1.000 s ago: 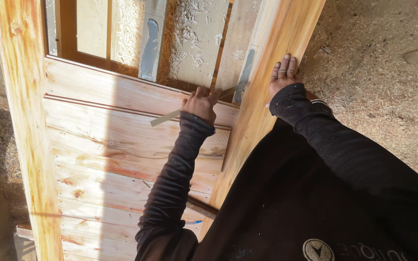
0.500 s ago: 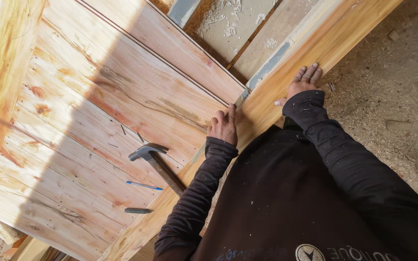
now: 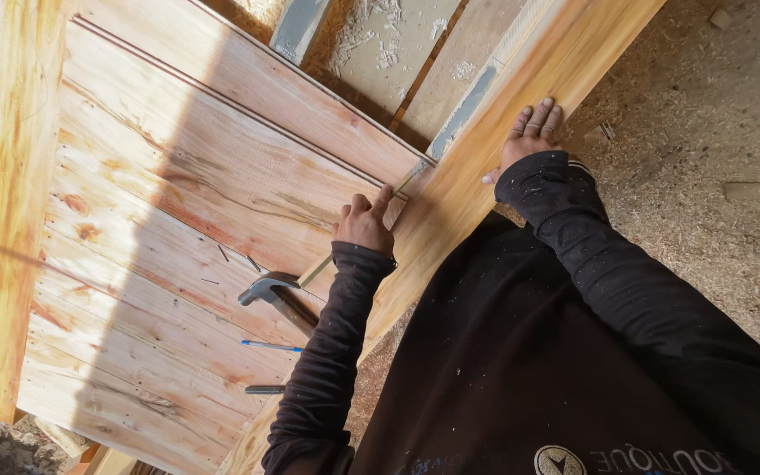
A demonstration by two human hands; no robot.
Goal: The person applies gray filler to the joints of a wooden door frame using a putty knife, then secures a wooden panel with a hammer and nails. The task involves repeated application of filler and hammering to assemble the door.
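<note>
The dark sleeves of the person fill the lower right of the view. On the boarded wooden panel, nearest the body, lie a short dark cylindrical tool and a blue pencil, well apart from both hands. Just beyond them a claw hammer rests on the boards, its handle running under the left forearm.

The left hand is clenched loosely around a thin flat strip that emerges below the wrist and reaches toward the hammer head. The index finger is extended, pointing along the board seam toward the frame rail. The far end of the strip lies at the joint between the panel and the rail.

The right hand is released, lying flat with fingers spread, palm down, on the frame rail. Beyond the rail, sawdust covers the floor.
</note>
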